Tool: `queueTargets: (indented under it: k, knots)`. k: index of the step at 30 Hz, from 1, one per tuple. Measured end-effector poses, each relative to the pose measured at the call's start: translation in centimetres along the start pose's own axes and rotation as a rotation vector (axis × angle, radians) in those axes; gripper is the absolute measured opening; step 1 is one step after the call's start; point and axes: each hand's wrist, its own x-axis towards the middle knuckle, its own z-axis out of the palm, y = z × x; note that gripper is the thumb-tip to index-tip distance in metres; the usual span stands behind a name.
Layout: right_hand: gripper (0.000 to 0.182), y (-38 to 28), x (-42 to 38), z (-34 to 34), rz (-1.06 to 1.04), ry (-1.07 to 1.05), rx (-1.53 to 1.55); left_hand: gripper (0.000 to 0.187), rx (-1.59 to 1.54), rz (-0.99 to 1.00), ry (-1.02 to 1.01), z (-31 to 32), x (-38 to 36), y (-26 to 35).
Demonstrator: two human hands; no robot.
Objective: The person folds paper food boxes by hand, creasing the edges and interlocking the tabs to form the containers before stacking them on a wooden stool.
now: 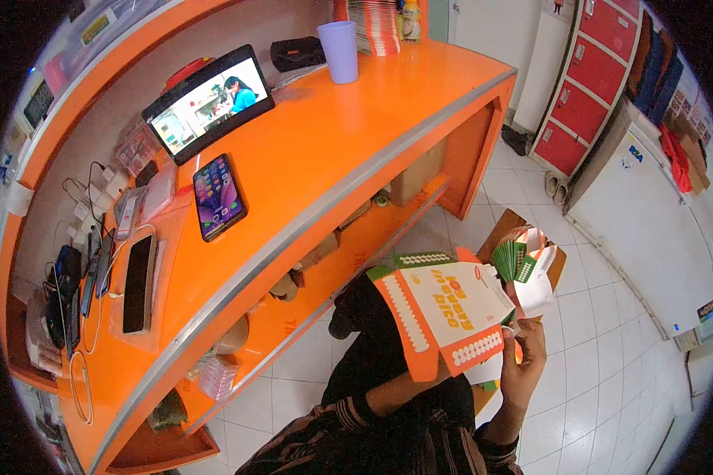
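Observation:
A flat, partly folded cardboard food box (459, 305), cream with orange and green flaps and orange lettering, lies over my lap. My right hand (524, 360) is closed in a pinch on the box's near right corner, thumb against a small flap. From the left, my left forearm (408, 393) reaches beneath the box; the cardboard hides that hand's fingers. Just beyond the box is a bunch of similar green, orange and white cartons (519, 261), resting on a brown board or seat (558, 269).
Along my left runs an orange counter (317, 134) with a metal edge. It bears a tablet (210, 103) playing video, a lit phone (219, 196), a dark phone (139, 283), cables and a purple cup (339, 52). Red lockers (582, 87) and a white chest (634, 214) stand right.

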Motion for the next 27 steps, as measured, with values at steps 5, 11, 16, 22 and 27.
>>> queueTargets:
  k: [5, 11, 16, 22, 27]
  knots:
    - [0.007, 0.1, -0.2, 0.1, 0.017, 0.055, -0.062, 0.032, 0.011, 0.003, 0.006, 0.0, -0.2, 0.4]
    - [0.006, -0.2, -0.1, -0.1, -0.027, 0.069, -0.048, 0.032, 0.025, -0.003, 0.014, -0.1, -0.4, 0.9]
    - [0.007, -0.5, -0.1, 0.1, -0.016, 0.054, -0.025, 0.031, 0.036, -0.001, 0.017, 0.0, -0.6, 1.1]
    - [0.009, -0.2, -0.2, -0.6, -0.028, -0.004, -0.100, 0.031, 0.047, -0.002, 0.020, 0.2, -0.8, 1.3]
    - [0.011, 0.6, -0.5, -0.8, 0.114, -0.057, 0.035, 0.030, 0.048, -0.002, 0.027, 0.7, -0.9, 1.5]
